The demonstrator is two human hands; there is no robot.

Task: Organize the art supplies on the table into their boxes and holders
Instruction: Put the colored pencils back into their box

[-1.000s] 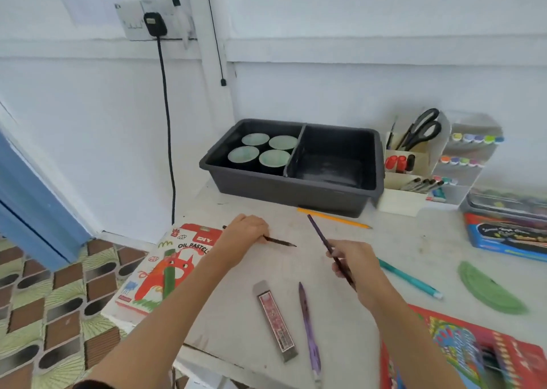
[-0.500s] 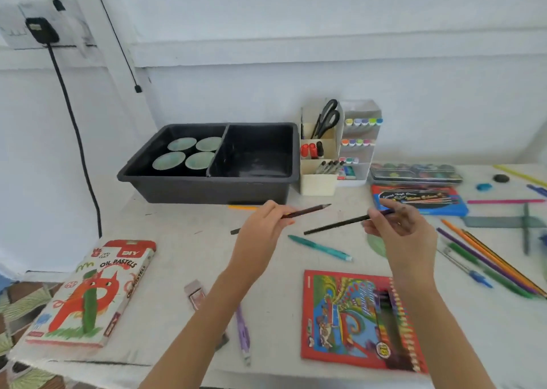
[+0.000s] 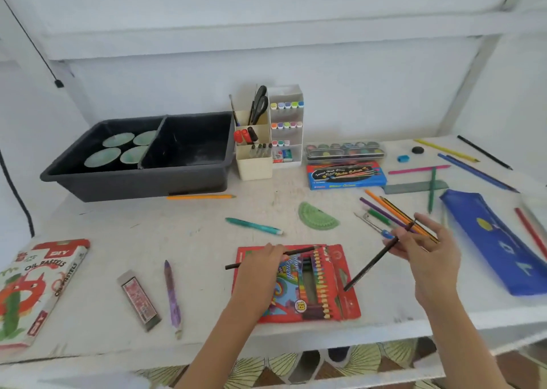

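My left hand (image 3: 260, 267) grips a dark pencil (image 3: 299, 251) and holds it over the top edge of the red colour pencil box (image 3: 340, 294), which lies flat near the table's front. My right hand (image 3: 426, 255) pinches a second dark pencil (image 3: 370, 265) that slants down toward the box's right side. Loose pencils (image 3: 393, 211) lie fanned just behind my right hand. A teal pen (image 3: 253, 225) and a green protractor (image 3: 316, 217) lie behind the box.
A dark tray (image 3: 133, 181) with round lids stands at the back left, a white organizer (image 3: 266, 140) beside it. Paint set (image 3: 344, 150), blue box (image 3: 346, 177), blue pencil case (image 3: 500, 240) and more pencils lie right. Oil pastels box (image 3: 35, 285), lead case (image 3: 139, 300) and purple pen (image 3: 173, 295) lie left.
The view has swung right. Both hands lifted their pencils from the left part of the table and carried them right and down to the red pencil box.
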